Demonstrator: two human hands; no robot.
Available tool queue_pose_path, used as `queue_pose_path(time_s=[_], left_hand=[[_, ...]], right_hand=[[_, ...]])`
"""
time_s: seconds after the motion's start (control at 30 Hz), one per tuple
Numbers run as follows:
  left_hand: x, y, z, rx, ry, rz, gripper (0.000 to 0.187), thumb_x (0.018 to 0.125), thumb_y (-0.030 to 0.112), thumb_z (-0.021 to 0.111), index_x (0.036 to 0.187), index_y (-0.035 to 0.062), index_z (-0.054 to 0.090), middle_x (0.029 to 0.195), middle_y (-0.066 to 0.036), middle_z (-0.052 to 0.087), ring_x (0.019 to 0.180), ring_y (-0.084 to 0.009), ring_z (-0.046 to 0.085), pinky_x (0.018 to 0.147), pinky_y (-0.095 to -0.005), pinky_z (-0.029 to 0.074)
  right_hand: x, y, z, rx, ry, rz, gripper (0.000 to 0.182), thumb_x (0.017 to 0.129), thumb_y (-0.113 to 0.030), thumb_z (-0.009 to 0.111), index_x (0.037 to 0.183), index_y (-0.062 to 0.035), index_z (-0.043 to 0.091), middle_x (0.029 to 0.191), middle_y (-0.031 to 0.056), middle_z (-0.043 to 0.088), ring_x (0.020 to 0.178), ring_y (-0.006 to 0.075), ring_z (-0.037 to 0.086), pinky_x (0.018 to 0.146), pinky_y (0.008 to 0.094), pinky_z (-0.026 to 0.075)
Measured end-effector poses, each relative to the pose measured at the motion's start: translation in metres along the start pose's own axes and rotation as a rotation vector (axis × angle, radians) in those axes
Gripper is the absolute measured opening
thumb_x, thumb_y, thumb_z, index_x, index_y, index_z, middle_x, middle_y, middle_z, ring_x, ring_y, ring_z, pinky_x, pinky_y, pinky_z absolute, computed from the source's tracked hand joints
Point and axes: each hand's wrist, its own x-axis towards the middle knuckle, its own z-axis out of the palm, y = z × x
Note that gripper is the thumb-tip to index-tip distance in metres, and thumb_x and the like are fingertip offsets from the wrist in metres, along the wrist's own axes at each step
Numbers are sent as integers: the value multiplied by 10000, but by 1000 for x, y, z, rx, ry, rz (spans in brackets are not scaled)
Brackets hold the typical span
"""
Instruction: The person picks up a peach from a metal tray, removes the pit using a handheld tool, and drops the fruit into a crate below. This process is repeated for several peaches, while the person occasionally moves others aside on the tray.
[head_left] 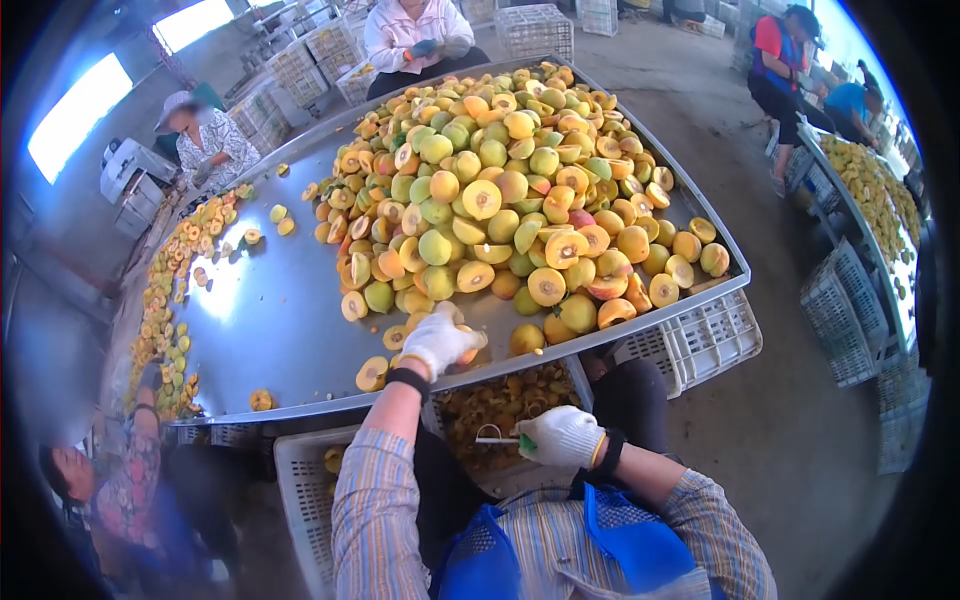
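My left hand [437, 343], in a white glove, is closed around a yellow peach half [474, 349] at the near edge of the metal table [300, 330]. Most of that fruit is hidden by the fingers. My right hand [563, 437], also gloved, grips a pitting tool [497, 437] by its green handle, with the thin metal loop pointing left. It hovers over a crate of pits and scraps [515, 400] below the table edge. A large heap of peaches [490, 190], many halved with pits showing, lies in front of my hands.
A white crate [300, 480] stands by my left leg, another crate [700, 340] under the table's right side. More peach halves [160, 330] line the table's left edge. Several people sit or stand around this table and a second table [870, 190] at right.
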Motion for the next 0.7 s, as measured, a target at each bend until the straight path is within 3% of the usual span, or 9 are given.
queue_pose_path(time_s=[0.03, 0.07, 0.1, 0.17, 0.27, 0.37, 0.4, 0.43, 0.7], left_hand=[[-16, -6, -11, -346, -56, -98, 583, 806, 349, 733, 1232, 8, 527, 1005, -183, 661, 827, -260, 691, 612, -383, 559], [-14, -41, -2, -853, -57, 11, 534, 820, 261, 727, 1243, 8, 523, 1022, -153, 644, 760, -223, 682, 509, -315, 533], [-34, -50, -12, -1231, -159, 139, 516, 850, 237, 714, 1264, 3, 515, 1076, -185, 637, 782, -285, 687, 537, -341, 568], [-67, -46, 0, -1609, -78, 480, 493, 913, 285, 662, 1281, -5, 508, 1126, -211, 629, 829, -363, 692, 583, -380, 609], [-104, -47, 12, -1911, -171, 405, 455, 958, 326, 608, 1275, 11, 525, 1171, -227, 619, 903, -439, 679, 628, -433, 629], [-123, -43, 39, -1960, -116, 369, 438, 951, 264, 628, 1280, -2, 518, 1189, -200, 622, 985, -387, 677, 758, -439, 627], [-125, -41, 51, -2000, 3, 347, 413, 935, 238, 640, 1256, -1, 538, 1206, -196, 618, 1074, -384, 645, 876, -461, 594], [-129, -39, 58, -1996, -35, 413, 381, 922, 197, 632, 1238, -5, 560, 1220, -203, 612, 1138, -381, 612, 980, -482, 538], [-150, -10, 72, -2046, -116, 506, 467, 899, 206, 620, 1285, -48, 552, 1251, -231, 599, 1169, -383, 589, 1034, -488, 474]], right_hand=[[-2, -2, -3, -1, -1, -10, 226, 869, -287, 617, 935, -90, 706, 728, 163, 685, 689, 363, 685, 634, 479, 545], [-5, -7, -9, 50, 51, 27, 249, 871, -308, 627, 991, -104, 705, 735, 158, 687, 691, 358, 685, 634, 476, 547], [-6, -12, -16, 100, 104, 63, 281, 872, -329, 638, 1046, -119, 704, 743, 152, 688, 693, 354, 686, 633, 474, 549], [-8, -28, -28, 65, 73, 102, 328, 877, -360, 648, 1132, -156, 682, 757, 138, 692, 702, 341, 689, 637, 461, 551], [-14, -52, -42, 176, 192, 136, 351, 896, -385, 634, 1196, -203, 656, 758, 122, 692, 713, 342, 688, 652, 460, 552], [-19, -72, -46, 164, 181, 202, 366, 906, -396, 623, 1224, -215, 645, 757, 124, 689, 713, 347, 686, 651, 465, 550], [-20, -75, -45, 159, 179, 206, 388, 909, -405, 619, 1244, -210, 636, 756, 134, 687, 716, 353, 685, 649, 465, 549], [-21, -78, -43, 155, 178, 215, 388, 909, -405, 619, 1244, -210, 636, 756, 134, 687, 716, 353, 685, 649, 465, 549], [-28, -75, -33, 134, 305, 204, 410, 894, -384, 645, 1214, -128, 637, 770, 156, 691, 712, 363, 684, 643, 470, 548]])
